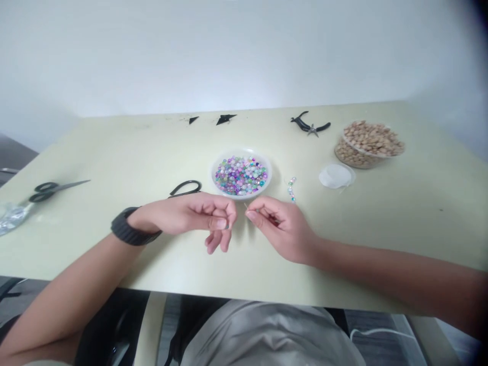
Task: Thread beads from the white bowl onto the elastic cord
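My left hand point(204, 218), with a black band point(131, 226) on its wrist, pinches a small greenish bead point(227, 226) between thumb and finger. To its right, my right hand point(282, 223) is closed, thumb against forefinger, on a thin string point(245, 205) whose tip sticks out toward the left hand. A gap separates the two hands. Just beyond them stands a white bowl point(270, 173) full of purple, pink, green and clear beads point(240, 175). A short strand of beads point(291, 188) lies past my right hand; whether it joins the pinched string is hidden.
Black-handled pliers point(310, 124) lie at the back right, near a heaped tub of tan nuts or beans point(369, 145) and white round lids point(337, 176). Scissors point(57, 189) and a clear plastic bag point(13, 217) lie left. A black loop handle point(186, 187) shows behind my left hand.
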`<state>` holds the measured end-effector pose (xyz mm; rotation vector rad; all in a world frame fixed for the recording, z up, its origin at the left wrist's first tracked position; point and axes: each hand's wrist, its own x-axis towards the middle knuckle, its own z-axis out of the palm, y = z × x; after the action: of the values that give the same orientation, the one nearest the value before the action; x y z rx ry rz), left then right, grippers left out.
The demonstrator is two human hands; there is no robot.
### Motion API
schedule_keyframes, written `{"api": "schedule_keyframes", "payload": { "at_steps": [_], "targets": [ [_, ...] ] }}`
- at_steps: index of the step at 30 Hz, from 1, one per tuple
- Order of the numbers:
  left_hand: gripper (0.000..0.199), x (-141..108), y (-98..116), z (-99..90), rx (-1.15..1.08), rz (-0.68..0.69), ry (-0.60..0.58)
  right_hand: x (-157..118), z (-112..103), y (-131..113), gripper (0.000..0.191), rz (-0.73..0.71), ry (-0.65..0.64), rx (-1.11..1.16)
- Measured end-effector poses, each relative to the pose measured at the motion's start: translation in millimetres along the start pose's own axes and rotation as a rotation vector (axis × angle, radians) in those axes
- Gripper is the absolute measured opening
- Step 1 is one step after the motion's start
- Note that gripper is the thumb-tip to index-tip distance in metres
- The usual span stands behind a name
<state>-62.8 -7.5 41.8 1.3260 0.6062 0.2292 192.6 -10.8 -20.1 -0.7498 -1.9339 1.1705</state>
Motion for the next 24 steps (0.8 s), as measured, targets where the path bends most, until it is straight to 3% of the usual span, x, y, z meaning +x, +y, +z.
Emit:
{"api": "schedule_keyframes", "payload": {
  "at_steps": [7, 19, 24],
  "targets": [
    [0.017, 14.4, -31.9, -2.6, -0.275, 0.213, 0.144, -1.8, 4.8, -5.0, 0.019, -0.033, 0.077, 0.008],
    [0.008, 30.4, -41.6, 26.6, -0.483, 0.345, 0.357, -14.1, 8.4, 1.2, 0.018, -0.151, 0.06, 0.013],
    [0.005, 33.7, -40.7, 31.9, -0.528, 0.376, 0.374, -16.3, 9.1, 0.2, 0.017, -0.213, 0.085, -0.043]
  ]
}}
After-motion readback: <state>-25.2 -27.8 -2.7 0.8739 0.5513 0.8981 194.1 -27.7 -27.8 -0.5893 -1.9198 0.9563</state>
